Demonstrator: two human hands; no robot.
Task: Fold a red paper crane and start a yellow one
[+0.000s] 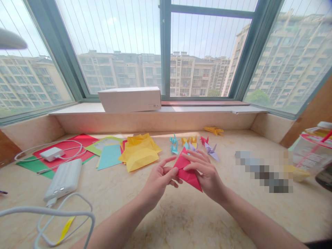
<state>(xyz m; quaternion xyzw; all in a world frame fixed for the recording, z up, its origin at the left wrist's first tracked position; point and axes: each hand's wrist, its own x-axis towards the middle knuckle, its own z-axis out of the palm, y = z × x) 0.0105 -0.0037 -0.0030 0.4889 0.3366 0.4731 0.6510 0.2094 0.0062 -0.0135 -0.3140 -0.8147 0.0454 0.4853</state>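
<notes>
A red sheet of origami paper (190,176), folded into a triangular shape, is held between both hands above the stone-patterned sill. My left hand (164,173) pinches its left corner between thumb and fingers. On the right side, my right hand (206,169) grips the paper with its fingers laid over the front face. Just beyond the hands stand several small folded paper cranes: light blue ones (174,149), a lilac one (212,150), a red one (204,140) and yellow ones (192,139). A further yellow folded piece (214,130) lies farther back.
Creased yellow papers (141,152), a light blue sheet (110,156) and red paper (77,143) lie left. Nearer are a white power bank (64,180), a charger (52,154) and looping cables. A white box (131,99) stands on the ledge. A plastic cup (311,152) is at right.
</notes>
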